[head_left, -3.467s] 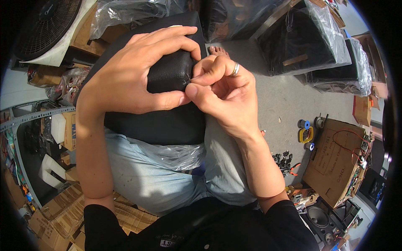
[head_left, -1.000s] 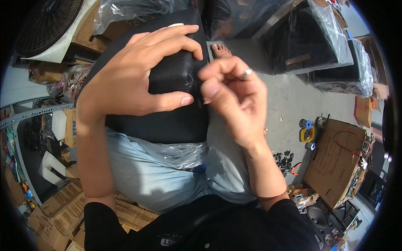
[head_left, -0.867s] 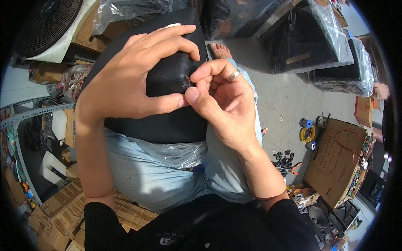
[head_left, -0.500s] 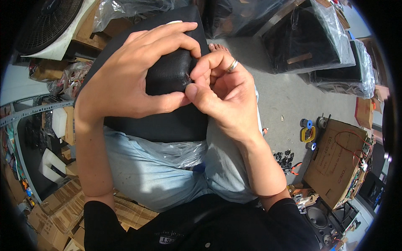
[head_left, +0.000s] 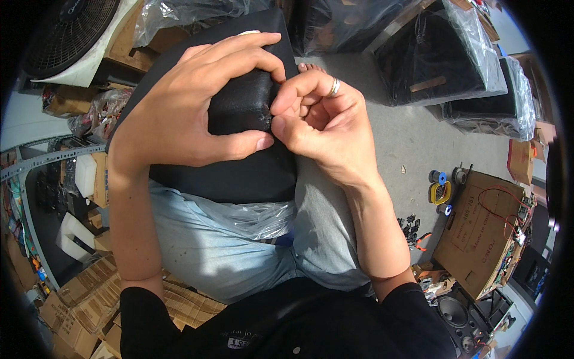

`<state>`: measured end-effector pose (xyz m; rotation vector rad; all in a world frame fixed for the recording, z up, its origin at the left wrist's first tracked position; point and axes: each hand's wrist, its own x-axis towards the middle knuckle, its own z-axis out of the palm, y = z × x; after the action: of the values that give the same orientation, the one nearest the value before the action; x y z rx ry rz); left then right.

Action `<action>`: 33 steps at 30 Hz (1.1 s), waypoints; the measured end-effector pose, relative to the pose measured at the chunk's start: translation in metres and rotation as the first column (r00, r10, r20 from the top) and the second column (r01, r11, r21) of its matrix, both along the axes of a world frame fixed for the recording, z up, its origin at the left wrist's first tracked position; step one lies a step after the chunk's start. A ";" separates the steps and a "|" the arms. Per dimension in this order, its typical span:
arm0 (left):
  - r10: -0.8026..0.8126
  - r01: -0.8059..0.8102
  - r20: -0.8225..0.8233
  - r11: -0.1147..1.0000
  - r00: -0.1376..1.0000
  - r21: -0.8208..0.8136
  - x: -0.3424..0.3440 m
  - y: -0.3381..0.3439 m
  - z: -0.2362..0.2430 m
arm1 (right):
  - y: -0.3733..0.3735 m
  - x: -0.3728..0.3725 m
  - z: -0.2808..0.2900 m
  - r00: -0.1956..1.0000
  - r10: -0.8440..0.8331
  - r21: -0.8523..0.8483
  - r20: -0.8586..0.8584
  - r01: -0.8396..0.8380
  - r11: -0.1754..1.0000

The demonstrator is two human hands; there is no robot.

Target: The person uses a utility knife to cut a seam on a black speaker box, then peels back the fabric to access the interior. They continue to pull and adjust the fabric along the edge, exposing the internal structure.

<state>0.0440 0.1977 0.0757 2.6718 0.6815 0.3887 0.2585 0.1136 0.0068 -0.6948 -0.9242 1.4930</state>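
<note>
A black padded block with a grained, leather-like cover (head_left: 240,103) sits on a larger black padded piece (head_left: 233,182) across my lap. My left hand (head_left: 179,113) is curved around the block, fingers over its far side and thumb along its near side. At the block's right corner, where the cover looks puckered and torn, my right hand (head_left: 329,134) has thumb and forefinger pinched close together. Whatever lies between those fingertips is too small to make out. A ring (head_left: 333,88) is on that hand.
Plastic-wrapped black pieces (head_left: 442,60) stand at the far right. On the floor lie wire spools (head_left: 441,178), a yellow dish (head_left: 439,192), orange-handled pliers (head_left: 423,242) and a cardboard box (head_left: 478,233). A fan (head_left: 69,33) is far left; flattened cardboard (head_left: 89,293) lies near left.
My right hand has shifted slightly right, and its fingertips have drawn a little apart from my left thumb, showing more of the block's corner. My left hand stays nearly still.
</note>
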 end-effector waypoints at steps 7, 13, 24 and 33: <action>0.016 -0.016 0.003 1.000 1.000 -0.025 0.002 -0.002 0.001 | 0.001 0.006 0.007 0.996 0.035 0.074 0.085 -0.042 0.996; 0.016 -0.016 0.009 1.000 1.000 -0.001 -0.001 -0.002 -0.003 | 0.005 0.004 0.005 0.998 0.056 0.073 0.042 -0.059 0.996; 0.011 -0.012 -0.009 0.999 1.000 -0.048 0.003 -0.003 0.006 | 0.003 0.006 0.004 0.997 0.076 0.033 -0.007 -0.076 0.997; 0.008 -0.008 -0.005 1.000 1.000 -0.030 0.002 -0.002 0.004 | 0.003 0.003 -0.001 0.997 0.054 0.029 -0.048 -0.052 0.998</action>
<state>0.0465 0.1961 0.0793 2.6432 0.6948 0.3712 0.2613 0.1163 0.0061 -0.6148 -0.9309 1.5346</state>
